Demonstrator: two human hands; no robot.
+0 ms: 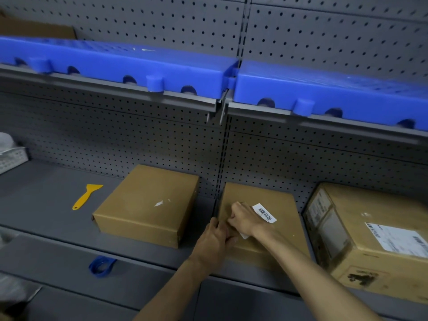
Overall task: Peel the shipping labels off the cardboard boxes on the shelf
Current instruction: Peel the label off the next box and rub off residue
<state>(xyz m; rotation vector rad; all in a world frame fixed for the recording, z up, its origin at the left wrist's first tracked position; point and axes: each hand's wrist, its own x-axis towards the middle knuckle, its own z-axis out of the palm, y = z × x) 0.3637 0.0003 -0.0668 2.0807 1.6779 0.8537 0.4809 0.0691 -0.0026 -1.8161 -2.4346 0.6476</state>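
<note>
Low in the centre of the frame, both hands meet on the middle cardboard box (275, 214), which sits flat on the grey shelf (46, 205). The left hand (214, 239) curls its fingers over the box's near left corner, a holding grip. The right hand (243, 220) lies on the box top with fingers bent, pinching a white barcode label (264, 212) whose far end lifts off the cardboard (a second white edge shows under the wrist).

Left of centre lies another flat box (148, 205), bearing only small white label scraps (159, 203). At the right edge stands a taller box (370, 239) with its shipping label (396, 238) stuck on top. A yellow scraper (86, 196) lies on the shelf at the left.
</note>
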